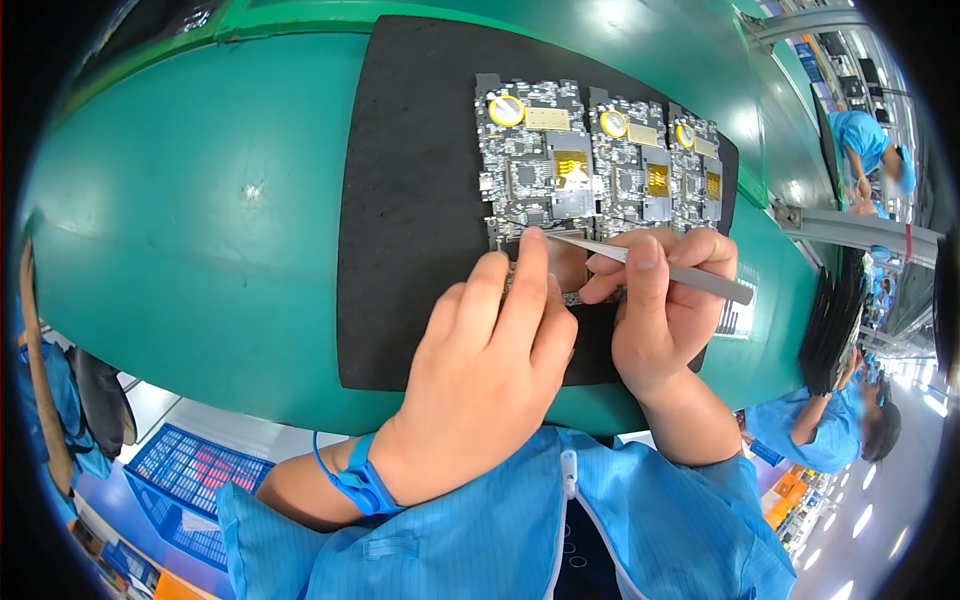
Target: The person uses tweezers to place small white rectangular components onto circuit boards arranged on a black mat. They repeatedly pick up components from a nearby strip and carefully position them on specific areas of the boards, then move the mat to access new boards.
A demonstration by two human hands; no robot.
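Note:
A row of three circuit boards lies on a black mat, and the leftmost circuit board (530, 160) is under my hands. It carries a round yellow-rimmed coin cell (506, 110) and a gold-coloured patch. My right hand (665, 300) is closed around grey metal tweezers (700, 282), whose tips point left onto the board's lower part. My left hand (490, 350) is open, its index fingertip touching the board beside the tweezer tips. Whatever is under that fingertip is hidden. The middle circuit board (630, 150) and the right circuit board (694, 150) lie alongside, partly behind my right hand.
The black mat (410, 200) rests on a green tabletop (200, 220). A blue plastic basket (190, 470) stands below at the left. A blue wrist strap (366, 482) circles my left wrist. Several people in blue clothing are nearby, one person (820, 425) at the lower right.

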